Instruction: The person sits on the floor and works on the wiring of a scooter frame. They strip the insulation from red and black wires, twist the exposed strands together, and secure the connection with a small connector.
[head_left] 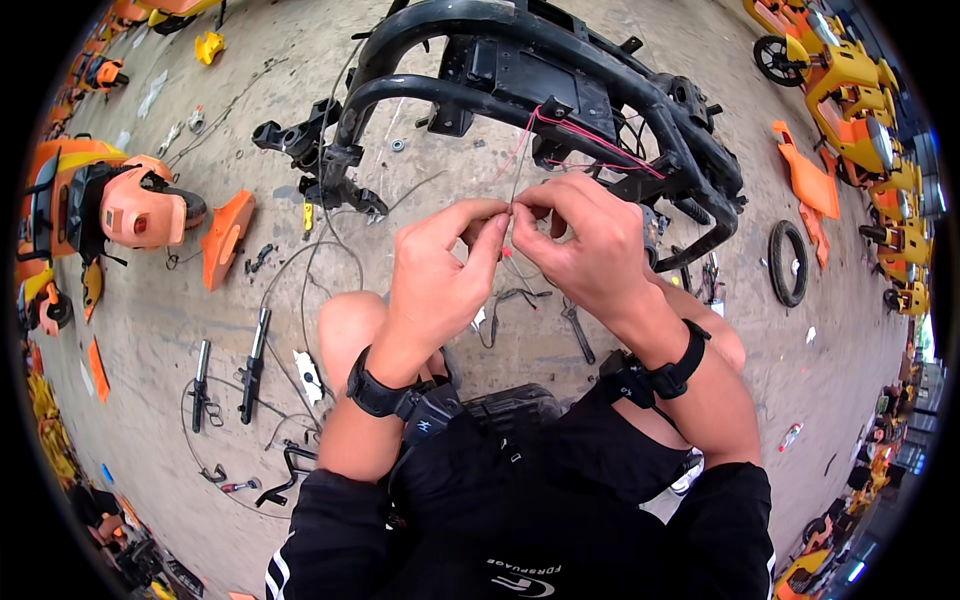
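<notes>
Black shirt (pixel 530 500) nearest the lens; left hand (pixel 435 262) and right hand (pixel 597 235) raised ahead of it, fingertips meeting. Grip: thumb-and-forefinger pinch on each side, apparently on one thin wire (pixel 518 168). Fingers cover the contact, so cannot tell whether a joint or a bare end sits there. Wire runs up from the pinch to pink-red wires (pixel 592 131) draped over the black frame (pixel 530 75). Small red piece (pixel 507 253) just below the fingertips; attachment unclear.

Handling, as I judge it: anchor with the left pinch, work with the right, rolling rather than tugging. Leave slack toward the frame; a strand this thin likely kinks or slips. Forearms braced near the knees (pixel 348 318) would steady things. Wrench (pixel 577 330) on the floor between the knees, probably too coarse for this.
</notes>
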